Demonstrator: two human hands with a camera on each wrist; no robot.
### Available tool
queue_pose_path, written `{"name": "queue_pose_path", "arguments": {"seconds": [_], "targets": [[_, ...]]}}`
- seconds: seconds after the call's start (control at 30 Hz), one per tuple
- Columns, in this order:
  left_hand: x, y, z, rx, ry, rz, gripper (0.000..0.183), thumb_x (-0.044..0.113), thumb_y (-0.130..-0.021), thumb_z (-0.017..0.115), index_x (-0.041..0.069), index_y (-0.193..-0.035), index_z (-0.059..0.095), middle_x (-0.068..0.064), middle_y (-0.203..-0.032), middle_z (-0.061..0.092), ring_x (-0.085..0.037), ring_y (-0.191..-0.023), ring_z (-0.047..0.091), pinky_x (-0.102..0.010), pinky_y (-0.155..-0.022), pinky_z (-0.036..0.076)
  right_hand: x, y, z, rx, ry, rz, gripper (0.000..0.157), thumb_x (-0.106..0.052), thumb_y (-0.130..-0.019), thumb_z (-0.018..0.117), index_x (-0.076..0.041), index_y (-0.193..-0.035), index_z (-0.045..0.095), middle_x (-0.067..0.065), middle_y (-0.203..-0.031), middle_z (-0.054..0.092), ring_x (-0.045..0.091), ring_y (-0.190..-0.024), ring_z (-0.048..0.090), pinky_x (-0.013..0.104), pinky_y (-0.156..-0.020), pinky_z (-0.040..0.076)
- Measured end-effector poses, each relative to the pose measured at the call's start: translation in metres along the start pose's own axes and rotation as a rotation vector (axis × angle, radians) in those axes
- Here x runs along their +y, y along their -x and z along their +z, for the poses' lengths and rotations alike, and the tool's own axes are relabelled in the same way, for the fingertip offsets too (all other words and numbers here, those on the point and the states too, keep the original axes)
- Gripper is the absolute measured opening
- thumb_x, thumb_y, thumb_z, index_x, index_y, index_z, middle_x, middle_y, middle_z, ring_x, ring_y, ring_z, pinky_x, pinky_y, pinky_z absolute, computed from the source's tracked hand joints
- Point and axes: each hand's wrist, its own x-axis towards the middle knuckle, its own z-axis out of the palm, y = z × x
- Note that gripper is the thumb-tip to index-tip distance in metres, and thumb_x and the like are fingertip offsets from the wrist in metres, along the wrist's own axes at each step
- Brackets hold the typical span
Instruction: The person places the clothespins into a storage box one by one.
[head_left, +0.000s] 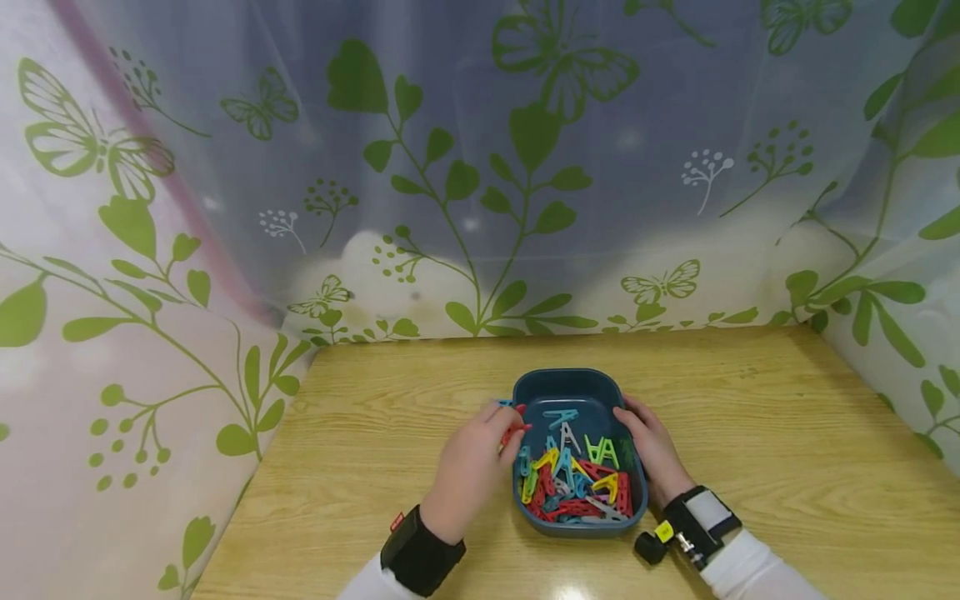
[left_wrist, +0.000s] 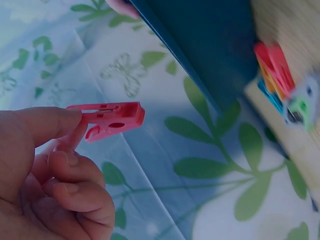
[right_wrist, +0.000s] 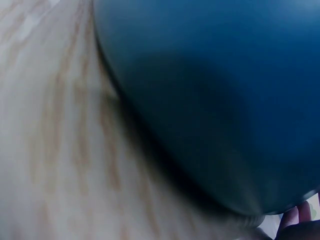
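A red clothespin [left_wrist: 117,117] is pinched between the thumb and forefinger of my left hand [head_left: 476,454], just left of the dark blue bin [head_left: 570,379]. The other left fingers are curled toward the palm. Clothespins [head_left: 573,483] in red, yellow, green, blue and grey lie heaped in the near part of the bin, with one blue clothespin [head_left: 560,417] farther back. My right hand [head_left: 654,446] grips the bin's right side, thumb at the rim and fingers along the outer wall. The bin's outer wall [right_wrist: 215,100] fills most of the right wrist view.
Several clothespins [left_wrist: 275,70] lie beside the bin on the wooden table [head_left: 375,400], mostly hidden behind my left hand in the head view. A curtain [head_left: 450,208] printed with green leaves and butterflies hangs along the table's back and sides.
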Motion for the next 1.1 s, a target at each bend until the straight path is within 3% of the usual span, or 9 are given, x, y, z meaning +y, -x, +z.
{"name": "queue_pose_path", "arguments": {"seconds": [0.23, 0.37, 0.73, 1.1], "targets": [[0.022, 0.009, 0.008, -0.100, 0.017, 0.068, 0.007, 0.019, -0.096, 0.074, 0.014, -0.099, 0.071, 0.002, -0.089, 0.061, -0.003, -0.066, 0.050, -0.014, -0.057, 0.038, 0.001, -0.001, 0.000, 0.006, 0.003, -0.006, 0.065, -0.042, -0.109, 0.046, -0.014, -0.164, 0.025, 0.017, -0.163, 0.036, 0.030, -0.137, 0.047, 0.016, -0.085, 0.047], [0.028, 0.013, 0.013, -0.142, 0.001, 0.100, 0.005, 0.018, -0.096, 0.074, 0.015, -0.100, 0.072, 0.003, -0.088, 0.059, -0.002, -0.065, 0.050, -0.013, -0.057, 0.037, 0.001, -0.001, -0.001, 0.012, 0.018, -0.013, 0.064, -0.042, -0.109, 0.046, -0.013, -0.163, 0.026, 0.017, -0.162, 0.037, 0.029, -0.135, 0.048, 0.015, -0.085, 0.047], [0.026, 0.019, 0.026, -0.202, -0.080, 0.181, 0.006, 0.024, -0.097, 0.074, 0.020, -0.100, 0.073, 0.008, -0.082, 0.054, 0.002, -0.059, 0.042, -0.011, -0.054, 0.032, 0.000, -0.002, 0.000, -0.002, 0.005, 0.004, 0.068, -0.043, -0.109, 0.046, -0.013, -0.164, 0.021, 0.018, -0.164, 0.033, 0.031, -0.141, 0.044, 0.016, -0.087, 0.045], [0.027, 0.022, 0.034, -0.286, -0.048, 0.156, 0.007, 0.024, -0.096, 0.075, 0.018, -0.099, 0.073, 0.008, -0.083, 0.056, 0.003, -0.061, 0.046, -0.011, -0.055, 0.036, 0.002, -0.003, -0.001, 0.000, 0.002, -0.003, 0.064, -0.041, -0.110, 0.045, -0.014, -0.164, 0.024, 0.017, -0.164, 0.035, 0.031, -0.139, 0.046, 0.018, -0.087, 0.048]]}}
